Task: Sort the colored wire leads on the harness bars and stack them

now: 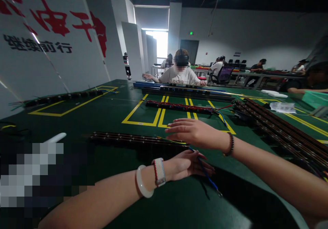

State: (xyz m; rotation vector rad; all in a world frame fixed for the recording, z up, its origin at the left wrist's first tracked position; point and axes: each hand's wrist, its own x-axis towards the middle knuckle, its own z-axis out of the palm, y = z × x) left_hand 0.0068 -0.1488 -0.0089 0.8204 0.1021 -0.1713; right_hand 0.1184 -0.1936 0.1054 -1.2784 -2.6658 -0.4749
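A long dark strip [133,138] with thin brown rails and shiny dots lies across the green table in front of me. My right hand [197,133], with a beaded bracelet on its wrist, hovers over or beside the strip's right end, fingers stretched to the left. My left hand [188,166] is lower, near the same end, palm partly turned up and fingers extended to the right. A blue wire [211,183] runs from the strip's end across the left fingers to a metal ring terminal [219,194]. A yellow-green wire [176,141] lies along the strip by the right fingertips.
Farther back lies another strip with red wires [179,106] inside yellow tape lines. A stack of brown-railed strips [279,130] is at right, near a green bin [314,99]. Opposite sits a person [179,73] behind long blue bars [164,85]. More wired strips [66,96] lie at left.
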